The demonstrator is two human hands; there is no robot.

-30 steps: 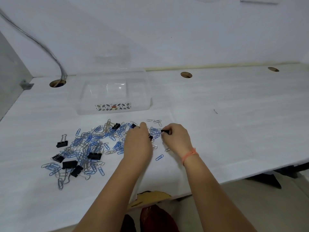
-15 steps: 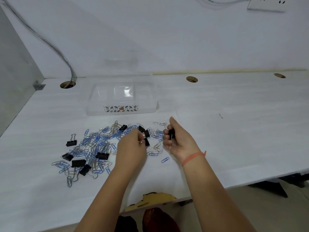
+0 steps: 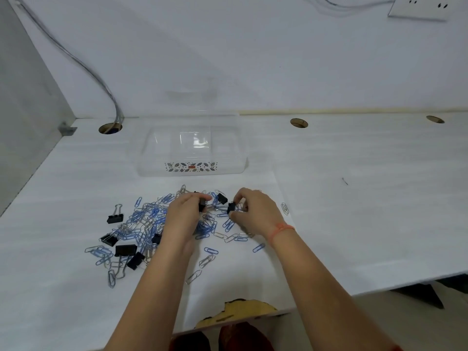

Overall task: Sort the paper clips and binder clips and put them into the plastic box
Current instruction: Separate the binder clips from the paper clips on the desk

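Note:
A heap of blue and silver paper clips [image 3: 145, 221] mixed with black binder clips [image 3: 115, 218] lies on the white desk [image 3: 354, 198]. Behind it stands the clear plastic box [image 3: 192, 171] with a leaf pattern, nothing visible inside. My left hand [image 3: 183, 216] rests over the heap's right side, its fingers closed on a black binder clip [image 3: 202, 204]. My right hand [image 3: 253, 211] is just to its right, pinching another black binder clip [image 3: 231, 207]. A third binder clip [image 3: 221, 198] lies between the two hands.
Round cable holes [image 3: 298, 122] sit along the desk's back edge, and a cable [image 3: 83, 64] runs down into the left hole [image 3: 110, 128]. A grey side panel [image 3: 22, 122] bounds the left. A wall socket [image 3: 419, 7] is at top right. The desk's front edge is chipped [image 3: 235, 312].
Both hands lifted slightly off the heap, then came back down onto it and a little farther toward the box; each keeps hold of a black binder clip.

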